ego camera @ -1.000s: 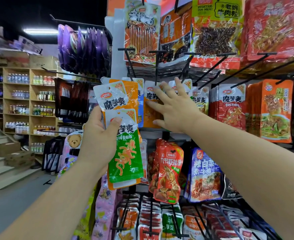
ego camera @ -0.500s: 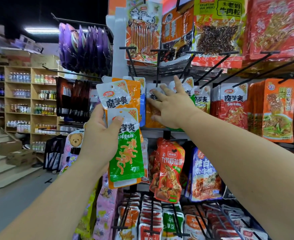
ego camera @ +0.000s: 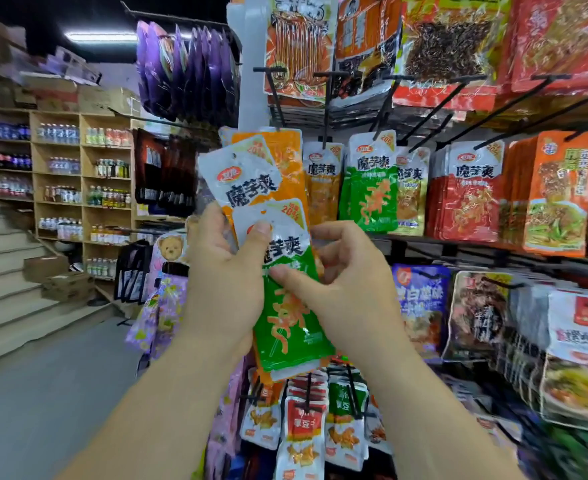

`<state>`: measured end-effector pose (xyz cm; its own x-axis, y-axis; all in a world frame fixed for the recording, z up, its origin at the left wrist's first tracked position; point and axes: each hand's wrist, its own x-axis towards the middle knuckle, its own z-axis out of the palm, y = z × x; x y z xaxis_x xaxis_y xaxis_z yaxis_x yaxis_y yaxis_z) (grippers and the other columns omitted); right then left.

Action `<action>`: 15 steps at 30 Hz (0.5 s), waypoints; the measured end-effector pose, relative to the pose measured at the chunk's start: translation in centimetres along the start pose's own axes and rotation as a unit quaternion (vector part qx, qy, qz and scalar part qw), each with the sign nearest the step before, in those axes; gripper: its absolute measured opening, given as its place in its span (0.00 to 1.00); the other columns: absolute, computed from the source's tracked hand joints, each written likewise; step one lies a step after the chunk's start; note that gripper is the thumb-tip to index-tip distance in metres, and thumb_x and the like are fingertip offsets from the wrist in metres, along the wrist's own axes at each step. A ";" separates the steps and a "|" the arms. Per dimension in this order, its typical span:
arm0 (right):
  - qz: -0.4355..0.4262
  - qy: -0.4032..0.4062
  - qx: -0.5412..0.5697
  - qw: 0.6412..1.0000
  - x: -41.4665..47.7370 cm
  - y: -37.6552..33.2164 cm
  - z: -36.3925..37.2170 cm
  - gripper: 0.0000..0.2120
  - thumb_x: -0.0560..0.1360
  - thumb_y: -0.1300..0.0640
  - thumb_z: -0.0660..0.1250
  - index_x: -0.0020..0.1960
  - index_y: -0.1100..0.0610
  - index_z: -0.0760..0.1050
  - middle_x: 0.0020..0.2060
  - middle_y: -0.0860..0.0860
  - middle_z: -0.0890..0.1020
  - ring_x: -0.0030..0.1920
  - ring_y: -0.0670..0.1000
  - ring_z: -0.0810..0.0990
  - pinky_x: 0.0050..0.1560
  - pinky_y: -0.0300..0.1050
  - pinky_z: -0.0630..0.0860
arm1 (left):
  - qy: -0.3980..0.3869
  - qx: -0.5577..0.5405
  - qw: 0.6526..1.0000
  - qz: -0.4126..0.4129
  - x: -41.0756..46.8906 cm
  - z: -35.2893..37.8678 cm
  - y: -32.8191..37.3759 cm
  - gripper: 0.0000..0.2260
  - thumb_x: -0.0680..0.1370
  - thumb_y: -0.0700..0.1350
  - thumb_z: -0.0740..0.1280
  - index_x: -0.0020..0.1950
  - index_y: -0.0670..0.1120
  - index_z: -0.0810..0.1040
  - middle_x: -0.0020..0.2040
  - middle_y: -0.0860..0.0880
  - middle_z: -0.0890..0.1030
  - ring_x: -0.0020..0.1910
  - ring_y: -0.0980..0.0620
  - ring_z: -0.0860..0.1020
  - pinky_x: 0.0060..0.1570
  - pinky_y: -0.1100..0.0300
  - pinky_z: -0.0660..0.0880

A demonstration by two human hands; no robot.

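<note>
**A:** Where's the green packet (ego camera: 292,323)?

**B:** Centre of the frame, at the front of the fan of packets (ego camera: 251,181). The left hand (ego camera: 226,282) grips the fan, thumb on the green packet's white top. The right hand (ego camera: 351,292) pinches its edge.

**A:** Advice?

**B:** Loosen the thumb and slide it out sideways. Then aim its hole at the hook (ego camera: 384,105), upper right of centre.

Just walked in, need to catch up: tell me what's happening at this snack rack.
A person stands at a rack of hanging snacks. Their left hand grips a fanned bundle of packets, thumb pressed on the front green packet. The right hand pinches that green packet. More matching packets hang on the hooks behind.
</note>
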<state>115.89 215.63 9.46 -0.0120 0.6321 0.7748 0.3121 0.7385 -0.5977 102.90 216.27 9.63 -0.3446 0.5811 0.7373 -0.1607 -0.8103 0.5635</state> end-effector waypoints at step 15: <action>0.108 0.054 0.126 0.985 -4.5 2.6 -2.5 0.13 0.76 0.57 0.76 0.54 0.45 0.76 0.45 0.40 0.85 0.46 0.45 0.84 0.49 0.54 0.82 | -0.008 0.032 0.997 -0.074 -3.1 2.1 -0.8 0.10 0.86 0.40 0.63 0.63 0.52 0.79 0.59 0.49 0.86 0.60 0.45 0.84 0.63 0.37 0.79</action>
<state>119.14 214.09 4.92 0.1330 0.7620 0.6338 0.0504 0.6335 -0.7721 105.98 215.26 7.71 -0.3060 0.6960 0.6496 -0.1498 -0.7090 0.6891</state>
